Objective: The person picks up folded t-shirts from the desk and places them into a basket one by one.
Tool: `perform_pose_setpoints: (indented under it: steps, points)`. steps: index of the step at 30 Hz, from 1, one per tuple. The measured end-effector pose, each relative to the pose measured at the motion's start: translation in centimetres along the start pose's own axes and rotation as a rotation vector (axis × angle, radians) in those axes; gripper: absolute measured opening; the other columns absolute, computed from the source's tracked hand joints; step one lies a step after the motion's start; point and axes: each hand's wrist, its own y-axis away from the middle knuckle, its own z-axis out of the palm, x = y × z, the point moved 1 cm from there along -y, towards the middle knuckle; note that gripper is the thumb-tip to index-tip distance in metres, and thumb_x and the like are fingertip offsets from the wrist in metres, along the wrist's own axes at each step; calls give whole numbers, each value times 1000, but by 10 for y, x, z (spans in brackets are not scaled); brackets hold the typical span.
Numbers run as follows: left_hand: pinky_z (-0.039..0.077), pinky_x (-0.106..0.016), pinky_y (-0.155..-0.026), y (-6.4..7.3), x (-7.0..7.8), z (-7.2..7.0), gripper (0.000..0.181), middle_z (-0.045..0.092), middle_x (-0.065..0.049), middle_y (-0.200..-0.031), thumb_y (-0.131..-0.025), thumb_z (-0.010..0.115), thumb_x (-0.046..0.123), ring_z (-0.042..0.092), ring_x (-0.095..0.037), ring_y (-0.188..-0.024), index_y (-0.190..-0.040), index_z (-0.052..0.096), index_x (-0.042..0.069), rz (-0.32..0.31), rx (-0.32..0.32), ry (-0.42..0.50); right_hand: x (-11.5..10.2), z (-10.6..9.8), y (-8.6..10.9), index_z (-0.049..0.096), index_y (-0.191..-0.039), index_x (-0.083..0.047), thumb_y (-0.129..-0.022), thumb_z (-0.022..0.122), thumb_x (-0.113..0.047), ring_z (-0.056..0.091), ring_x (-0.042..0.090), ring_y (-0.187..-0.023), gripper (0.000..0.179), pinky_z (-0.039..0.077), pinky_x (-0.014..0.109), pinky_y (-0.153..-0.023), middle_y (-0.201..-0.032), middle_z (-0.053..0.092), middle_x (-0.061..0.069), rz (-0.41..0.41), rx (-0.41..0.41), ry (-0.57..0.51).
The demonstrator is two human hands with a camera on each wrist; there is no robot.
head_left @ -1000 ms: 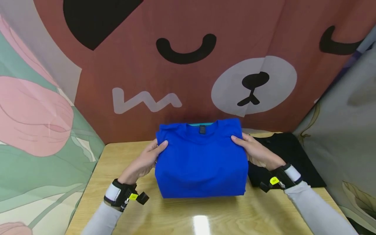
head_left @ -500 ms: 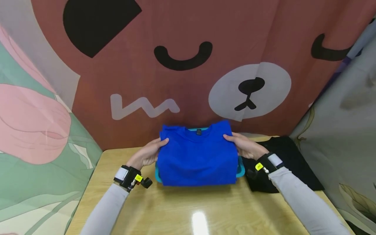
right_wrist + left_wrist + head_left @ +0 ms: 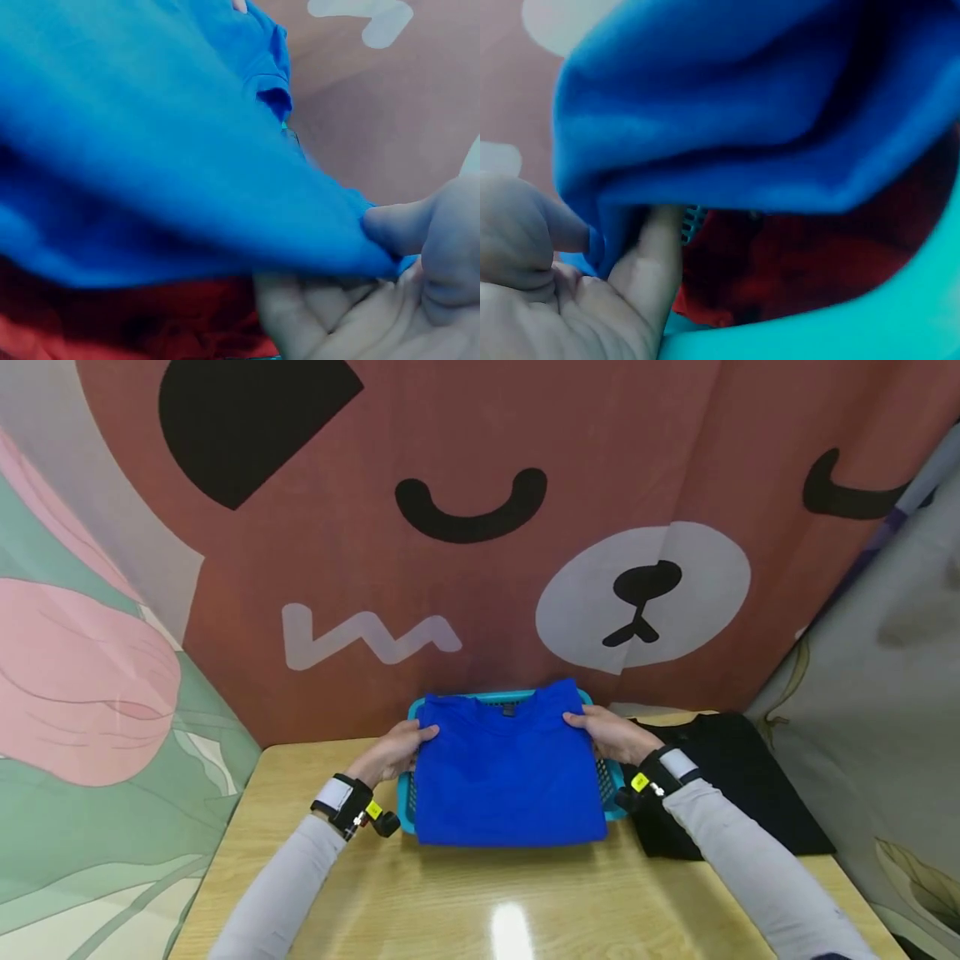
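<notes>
A folded blue T-shirt [image 3: 510,777] with a dark neck label hangs over a turquoise basket [image 3: 406,802] on the table. My left hand [image 3: 396,749] pinches the shirt's left edge, thumb on top and fingers beneath. At the opposite edge my right hand [image 3: 617,733] grips the cloth the same way. Both wrist views look under the shirt, where red cloth [image 3: 795,262] lies inside the basket; the right wrist view shows the red cloth [image 3: 150,319] too. The shirt's front edge covers the basket's near rim in the head view.
A folded black garment [image 3: 735,785] lies on the wooden table [image 3: 360,893] to the right, close to the basket and partly behind my right wrist. A brown printed curtain [image 3: 360,560] hangs right behind the table; other printed cloths hang at both sides.
Both hands have carried the blue T-shirt away from me and lowered it over the basket. More of the basket's rim shows around the shirt now. The black garment has stayed put.
</notes>
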Motion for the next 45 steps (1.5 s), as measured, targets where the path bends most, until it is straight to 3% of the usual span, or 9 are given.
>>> perform_pose_setpoints:
  steps: [8, 12, 16, 23, 26, 30, 35, 42, 45]
  points:
    - [37, -55, -113, -6, 8, 10, 65, 23, -23, -157, -106, 39, 12, 36, -36, -139, -155, 0, -6, 3, 115, -113, -6, 6, -10, 13, -159, -10, -109, 34, -28, 25, 43, -148, 57, 26, 64, -116, -163, 21, 17, 24, 28, -18]
    - [52, -39, -91, -10, 10, 13, 60, 42, -21, -130, -104, 43, 12, 53, -27, -96, -151, 13, -9, -10, 192, -307, -4, 9, -17, 19, -157, -9, -109, 36, -26, 29, 42, -146, 54, 27, 62, -117, -160, 27, 18, 44, 60, -43]
    - [33, -31, -60, -13, 13, 15, 51, 41, -16, -101, -103, 43, 15, 34, -19, -61, -144, 21, -7, -25, 215, -397, -2, 9, -21, 18, -158, -10, -109, 34, -26, 30, 41, -146, 54, 27, 62, -116, -160, 29, 18, 56, 81, -51]
    - [46, -46, -95, -17, 15, 21, 56, 33, -20, -130, -96, 43, 3, 42, -32, -104, -144, 18, -9, -15, 229, -334, -1, 10, -26, 17, -158, -8, -109, 33, -24, 39, 38, -141, 53, 35, 57, -114, -155, 36, 19, 62, 123, -51]
    - [37, -59, -111, -18, 16, 26, 63, 26, -22, -141, -93, 41, 2, 36, -39, -123, -148, 10, -9, -21, 223, -339, 0, 11, -28, 7, -158, -6, -109, 31, -21, 31, 40, -145, 57, 31, 61, -115, -160, 25, 21, 82, 155, -24]
    - [43, -58, -106, -23, 17, 32, 79, 15, -25, -157, -93, 40, 5, 41, -39, -128, -152, -11, -9, -44, 253, -514, 1, 14, -32, -11, -156, -1, -108, 30, -17, 6, 44, -152, 65, 18, 68, -116, -165, -3, 23, 113, 202, 42]
    - [53, -38, -77, -28, 21, 36, 86, 49, -34, -133, -88, 50, 7, 60, -35, -101, -149, -6, -17, -38, 351, -877, 2, 21, -30, -8, -154, 6, -107, 33, -16, 8, 42, -150, 67, 17, 68, -116, -164, -1, 25, 110, 239, 211]
    - [46, -48, -104, -21, 36, 33, 85, 32, -34, -150, -93, 54, 13, 44, -40, -133, -152, -2, -10, 50, 324, -894, -9, 21, -14, 0, -154, 8, -107, 40, -26, 34, 44, -136, 71, 36, 65, -108, -153, 24, 30, 50, 256, 352]
    - [39, -55, -110, -14, 39, 35, 69, 29, -28, -154, -96, 56, 19, 38, -45, -137, -151, 19, -4, 125, 355, -970, -13, 25, -8, 2, -154, 8, -105, 44, -33, 38, 46, -132, 76, 39, 61, -108, -152, 25, 31, 12, 285, 447]
